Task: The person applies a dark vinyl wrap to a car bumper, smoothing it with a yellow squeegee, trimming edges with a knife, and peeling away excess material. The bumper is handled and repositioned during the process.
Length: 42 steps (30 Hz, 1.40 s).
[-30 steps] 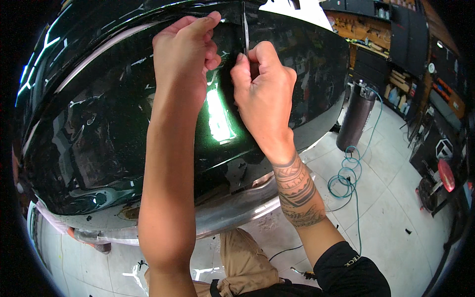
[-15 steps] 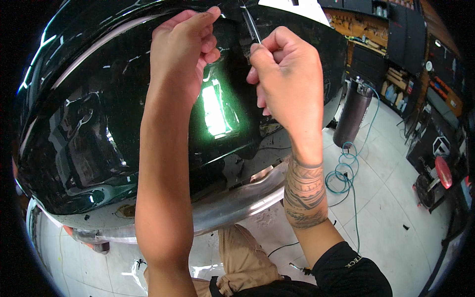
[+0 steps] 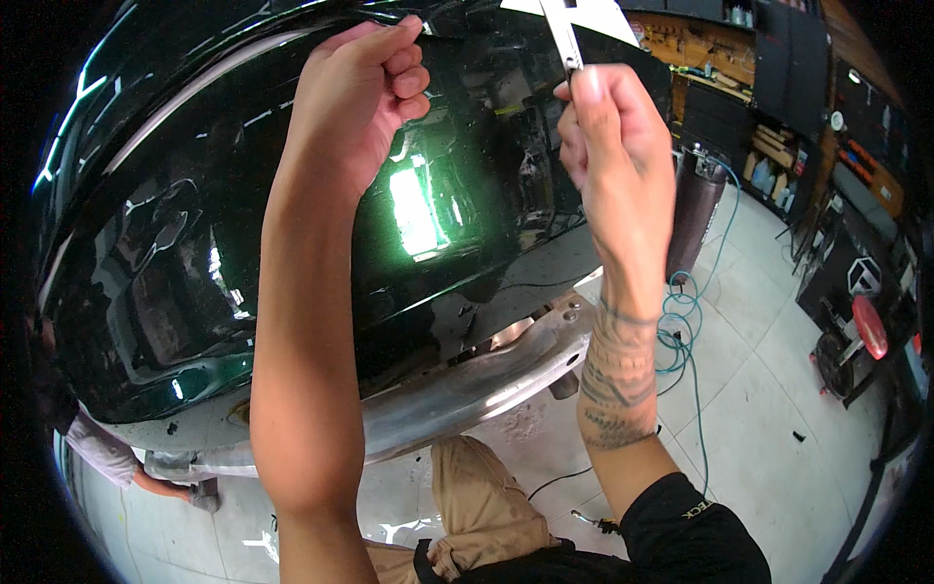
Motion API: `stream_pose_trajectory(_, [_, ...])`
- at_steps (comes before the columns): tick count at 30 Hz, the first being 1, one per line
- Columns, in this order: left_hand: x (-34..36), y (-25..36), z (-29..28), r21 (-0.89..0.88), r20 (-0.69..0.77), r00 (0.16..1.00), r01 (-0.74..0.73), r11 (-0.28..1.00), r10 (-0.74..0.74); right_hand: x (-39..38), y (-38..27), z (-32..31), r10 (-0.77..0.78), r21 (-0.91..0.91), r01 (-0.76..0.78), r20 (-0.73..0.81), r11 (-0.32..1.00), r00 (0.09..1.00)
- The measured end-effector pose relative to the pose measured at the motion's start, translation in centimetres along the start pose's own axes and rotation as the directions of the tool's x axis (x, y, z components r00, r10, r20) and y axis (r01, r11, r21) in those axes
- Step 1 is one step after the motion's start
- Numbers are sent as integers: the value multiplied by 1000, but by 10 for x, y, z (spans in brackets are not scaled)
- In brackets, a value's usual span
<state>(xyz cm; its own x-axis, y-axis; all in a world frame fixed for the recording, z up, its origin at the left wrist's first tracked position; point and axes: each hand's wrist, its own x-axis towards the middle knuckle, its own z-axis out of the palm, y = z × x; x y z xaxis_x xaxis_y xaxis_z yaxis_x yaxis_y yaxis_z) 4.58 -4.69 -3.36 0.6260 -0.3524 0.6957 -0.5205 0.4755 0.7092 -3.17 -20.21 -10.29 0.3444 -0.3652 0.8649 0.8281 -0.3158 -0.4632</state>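
My left hand (image 3: 375,78) is closed near the upper edge of a glossy dark green car panel (image 3: 292,195), thumb and forefinger pinched together. What they pinch, if anything, is too small to make out. The other fingers curl into the palm. To its right, my right hand (image 3: 623,127) is raised over the panel's right side. Its thumb and fingers grip a slim silver utility knife (image 3: 561,34), which points up and away from me. The upper end of the knife runs out of view. A bright reflection shines on the panel between my forearms.
A bare metal bumper beam (image 3: 477,399) curves below the panel, close to my legs. At right stand a dark cylinder (image 3: 699,209), a coiled teal hose (image 3: 681,336) and a red-topped stool (image 3: 869,328). Another person's leg (image 3: 161,484) shows at far left. Shelves with tools (image 3: 700,58) line the back.
My right hand has moved right with the knife, turning so its thumb side shows. My left hand has barely shifted, staying pinched. More of another person's leg shows at far left.
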Motion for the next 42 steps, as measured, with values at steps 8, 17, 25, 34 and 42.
stream_pose_trajectory(8, [10,-9,10,-65,47,998,53,997,-50,66,31,52,-210,-21,210,-204,977,956])
stream_pose_trajectory(17, [14,-5,2,-101,46,992,119,988,-115,76,28,66,-284,-257,216,-264,942,922])
stream_pose_trajectory(25, [5,1,11,-126,64,981,192,973,-185,68,34,50,61,236,-49,-43,971,997])
stream_pose_trajectory(34, [-5,3,15,-161,-131,976,153,975,-175,75,49,61,-41,114,66,-204,991,978])
stream_pose_trajectory(42, [-11,5,0,139,-72,983,179,974,-171,49,24,70,-369,-188,328,-259,926,893])
